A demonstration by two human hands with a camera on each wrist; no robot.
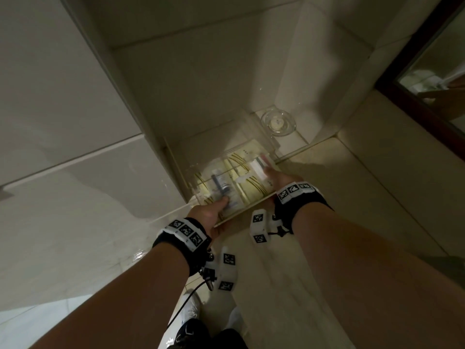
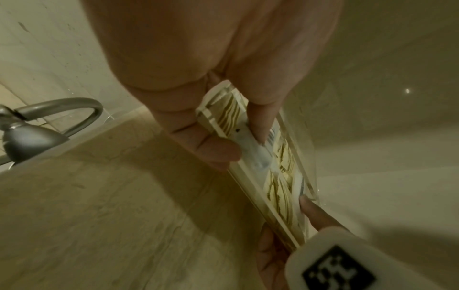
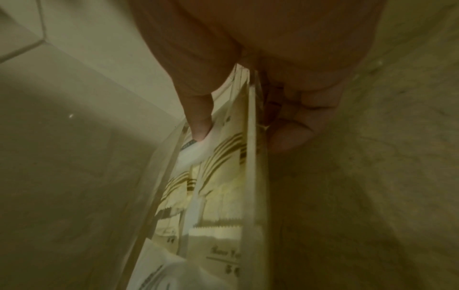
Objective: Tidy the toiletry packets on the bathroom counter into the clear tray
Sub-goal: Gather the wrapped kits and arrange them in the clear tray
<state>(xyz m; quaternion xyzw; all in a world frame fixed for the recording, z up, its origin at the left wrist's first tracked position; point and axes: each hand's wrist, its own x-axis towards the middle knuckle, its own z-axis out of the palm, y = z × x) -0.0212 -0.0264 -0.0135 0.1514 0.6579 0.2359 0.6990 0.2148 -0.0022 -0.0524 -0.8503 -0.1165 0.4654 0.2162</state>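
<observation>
Gripped at both near corners: clear tray [image 1: 254, 147], held by left hand [image 1: 208, 217] and right hand [image 1: 281, 181]. Left thumb [image 2: 261, 117] curled over the tray's near left edge, pressing a blue-and-white toothbrush packet [image 1: 221, 187], fingers [image 2: 213, 151] underneath. Right thumb [image 3: 198, 115] pinching down on a white packet [image 3: 196, 153] at the near right edge, fingers [image 3: 290, 135] curled beneath the tray base. Cream packets with gold stripes [image 1: 249, 183] lying flat inside the tray compartments. Tray over the back left corner of the beige marble counter [image 1: 364, 187]; touching it or lifted, cannot tell. Round glass soap dish [image 1: 278, 122] just beyond the tray, by the wall. Curved metal tap [image 2: 49, 117] off to the left.
</observation>
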